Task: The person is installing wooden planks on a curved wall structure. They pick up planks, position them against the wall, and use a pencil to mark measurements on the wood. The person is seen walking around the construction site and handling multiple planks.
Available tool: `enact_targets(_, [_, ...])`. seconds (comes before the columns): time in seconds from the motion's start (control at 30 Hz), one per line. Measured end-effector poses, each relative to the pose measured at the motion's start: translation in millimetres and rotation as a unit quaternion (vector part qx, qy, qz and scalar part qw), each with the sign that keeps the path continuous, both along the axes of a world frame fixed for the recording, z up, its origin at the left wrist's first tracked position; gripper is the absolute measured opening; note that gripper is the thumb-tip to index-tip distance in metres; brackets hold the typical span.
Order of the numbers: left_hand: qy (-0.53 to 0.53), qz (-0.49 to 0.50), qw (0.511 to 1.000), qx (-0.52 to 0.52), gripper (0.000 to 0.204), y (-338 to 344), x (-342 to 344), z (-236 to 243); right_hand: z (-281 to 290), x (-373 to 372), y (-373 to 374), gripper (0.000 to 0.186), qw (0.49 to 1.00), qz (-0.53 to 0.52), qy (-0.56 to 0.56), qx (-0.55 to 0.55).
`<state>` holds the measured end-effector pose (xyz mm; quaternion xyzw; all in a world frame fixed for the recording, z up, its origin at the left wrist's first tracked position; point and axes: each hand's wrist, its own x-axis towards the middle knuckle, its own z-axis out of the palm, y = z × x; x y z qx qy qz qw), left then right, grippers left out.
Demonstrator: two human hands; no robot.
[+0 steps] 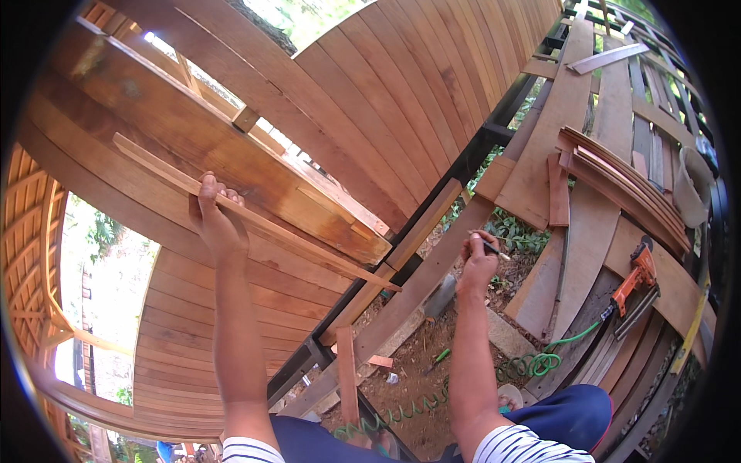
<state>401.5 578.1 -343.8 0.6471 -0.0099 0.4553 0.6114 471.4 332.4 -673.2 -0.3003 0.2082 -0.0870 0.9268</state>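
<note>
My left hand (218,204) is closed around a long thin wooden strip (309,251), gripping it toward its upper left part. The strip slants down to the right across the curved plank wall (231,297), and its lower end lies over the dark metal frame edge. My right hand (478,266) is closed on a slim dark pencil (491,248), held apart from the strip, above the ground beside a long board (432,278). The pencil's pale end points to the right; fingers hide part of its shaft.
An orange air tool (637,276) rests on boards at the right, with a coiled green hose (532,364) running toward my legs. Curved wooden strips (625,189) are stacked beyond it. A short upright board (346,370) stands near my knees. A yellow level-like bar (689,332) lies far right.
</note>
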Motion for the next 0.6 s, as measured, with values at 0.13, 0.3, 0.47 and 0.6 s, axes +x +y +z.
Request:
enact_targets(0.13, [0.009, 0.026, 0.999, 0.017, 0.024, 4.2, 14.7, 1.1, -14.6, -4.7, 25.1, 0.005, 0.998, 0.049, 0.049, 0.0])
enact_targets(0.3, [0.028, 0.051, 0.998, 0.037, 0.026, 9.8, 27.0, 0.9, -22.2, -4.9, 39.9, 0.008, 0.994, 0.077, 0.082, -0.007])
enact_targets(0.47, [0.032, 0.088, 0.994, 0.062, 0.026, 8.6, 37.9, 12.3, -25.2, 1.7, 49.5, 0.01, 0.992, 0.099, 0.078, 0.009])
enact_targets(0.6, [0.031, 0.114, 0.991, 0.066, 0.027, 9.2, 48.1, 18.4, -26.1, 0.9, 58.3, 0.012, 0.993, 0.084, 0.078, 0.035])
